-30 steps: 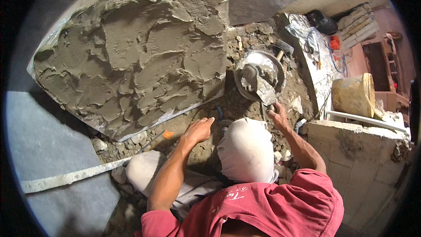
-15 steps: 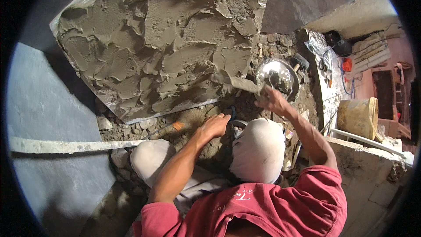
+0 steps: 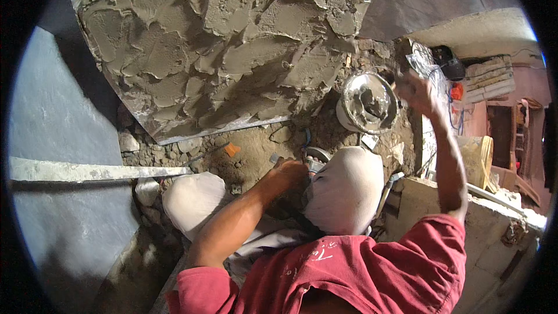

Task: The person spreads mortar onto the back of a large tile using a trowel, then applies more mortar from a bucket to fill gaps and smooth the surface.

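Observation:
A large slab lies ahead, covered in wet grey mortar with rough trowel marks. My left hand is closed, between my knees, beside a partly hidden tool with a round metal part. A small grey piece shows at its fingers; what they hold is hidden. My right hand is raised just right of a mortar bucket and smeared by motion. A dark blurred shape shows by its fingers; I cannot make out whether that is the trowel.
A pale straight bar reaches in from the left to rubble by my knee. An orange piece lies on the dirt. On the right are a low block wall, a dirty yellow bucket and a pale ledge with plastic.
My right hand has moved up and right, from the slab's edge past the bucket; the mortar-coated trowel it held is no longer clearly visible. My left hand has drawn slightly back toward my knee.

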`<control>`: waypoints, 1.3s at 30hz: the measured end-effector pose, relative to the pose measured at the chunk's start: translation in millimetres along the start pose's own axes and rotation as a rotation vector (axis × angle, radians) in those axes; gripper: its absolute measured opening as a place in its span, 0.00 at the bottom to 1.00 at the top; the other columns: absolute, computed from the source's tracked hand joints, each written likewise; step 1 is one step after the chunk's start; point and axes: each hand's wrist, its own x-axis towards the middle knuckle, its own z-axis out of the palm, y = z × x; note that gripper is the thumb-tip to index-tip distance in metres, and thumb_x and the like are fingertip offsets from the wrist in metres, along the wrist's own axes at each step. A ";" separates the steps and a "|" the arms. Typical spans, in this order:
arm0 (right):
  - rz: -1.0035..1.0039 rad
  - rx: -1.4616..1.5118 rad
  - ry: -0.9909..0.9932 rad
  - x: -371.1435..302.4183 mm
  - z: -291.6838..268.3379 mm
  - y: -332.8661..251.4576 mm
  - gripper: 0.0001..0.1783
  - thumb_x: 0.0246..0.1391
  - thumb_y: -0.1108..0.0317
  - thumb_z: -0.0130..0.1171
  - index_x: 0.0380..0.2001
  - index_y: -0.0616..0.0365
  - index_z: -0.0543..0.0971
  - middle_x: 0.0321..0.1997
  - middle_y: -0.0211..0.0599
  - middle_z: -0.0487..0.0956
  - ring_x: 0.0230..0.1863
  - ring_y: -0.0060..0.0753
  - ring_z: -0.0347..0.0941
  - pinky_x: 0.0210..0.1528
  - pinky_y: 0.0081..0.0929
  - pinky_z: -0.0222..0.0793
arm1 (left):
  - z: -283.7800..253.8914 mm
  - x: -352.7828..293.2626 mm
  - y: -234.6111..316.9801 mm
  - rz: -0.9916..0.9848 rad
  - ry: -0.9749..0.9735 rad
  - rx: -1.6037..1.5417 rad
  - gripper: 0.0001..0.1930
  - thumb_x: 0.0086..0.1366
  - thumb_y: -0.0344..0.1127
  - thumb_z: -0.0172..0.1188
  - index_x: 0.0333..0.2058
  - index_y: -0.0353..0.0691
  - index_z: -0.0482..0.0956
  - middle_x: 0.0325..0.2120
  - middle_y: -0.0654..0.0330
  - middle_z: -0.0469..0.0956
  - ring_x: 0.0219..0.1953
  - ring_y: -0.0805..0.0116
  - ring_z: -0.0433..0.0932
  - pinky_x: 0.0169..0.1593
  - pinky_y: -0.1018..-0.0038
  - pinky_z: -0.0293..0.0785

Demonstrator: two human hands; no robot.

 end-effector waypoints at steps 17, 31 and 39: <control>-0.240 -0.205 -0.199 111.4 25.3 20.1 0.19 0.58 0.56 0.50 0.42 0.60 0.76 0.38 0.47 0.79 0.37 0.44 0.78 0.35 0.35 0.73 | 1.9 6.9 -13.3 -0.182 0.330 -0.311 0.14 0.60 0.34 0.48 0.42 0.34 0.73 0.40 0.44 0.75 0.44 0.48 0.76 0.45 0.57 0.72; -0.006 -0.563 -0.557 -31.2 111.4 -44.7 0.26 0.58 0.63 0.49 0.59 0.49 0.62 0.48 0.45 0.70 0.32 0.37 0.74 0.25 0.32 0.77 | -26.6 -25.8 -7.8 -0.041 0.183 -0.419 0.14 0.61 0.33 0.48 0.45 0.37 0.70 0.46 0.46 0.74 0.51 0.49 0.72 0.51 0.54 0.69; 0.094 -0.205 -0.385 -113.9 208.5 59.1 0.19 0.50 0.63 0.54 0.46 0.55 0.69 0.39 0.43 0.69 0.40 0.50 0.71 0.37 0.40 0.70 | -9.8 -12.8 -3.1 -0.207 0.292 -0.410 0.16 0.58 0.38 0.53 0.45 0.43 0.74 0.45 0.50 0.74 0.49 0.49 0.72 0.55 0.51 0.64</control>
